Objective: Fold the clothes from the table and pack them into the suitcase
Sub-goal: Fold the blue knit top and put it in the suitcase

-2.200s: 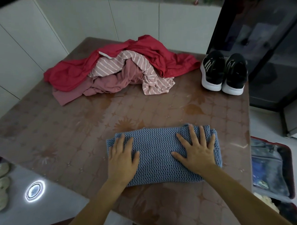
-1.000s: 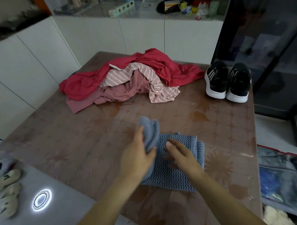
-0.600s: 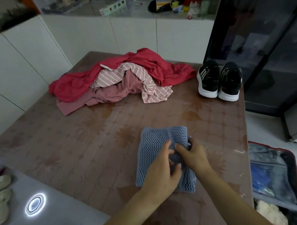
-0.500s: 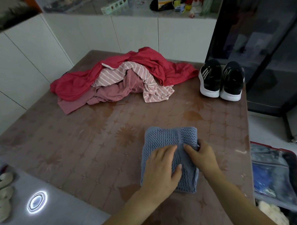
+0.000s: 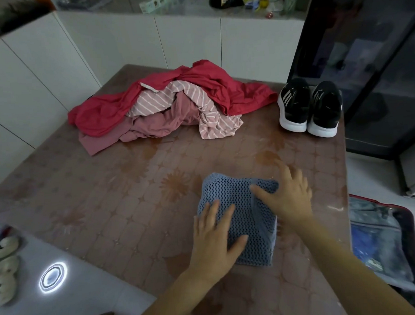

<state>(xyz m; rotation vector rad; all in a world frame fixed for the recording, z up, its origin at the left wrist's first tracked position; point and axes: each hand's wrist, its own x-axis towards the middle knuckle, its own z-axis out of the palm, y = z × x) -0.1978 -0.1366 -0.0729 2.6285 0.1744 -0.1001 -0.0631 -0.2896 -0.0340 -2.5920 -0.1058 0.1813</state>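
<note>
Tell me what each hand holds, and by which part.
Nothing is gripped. The left hand presses flat on the near left of the folded blue knit; the right hand rests open on its far right edge.

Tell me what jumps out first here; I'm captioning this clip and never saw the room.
A red-and-pink heap of clothes lies at the table's far side, black sneakers at its far right corner. Nearer, the left hand and right hand rest flat on a folded blue knit.
</note>
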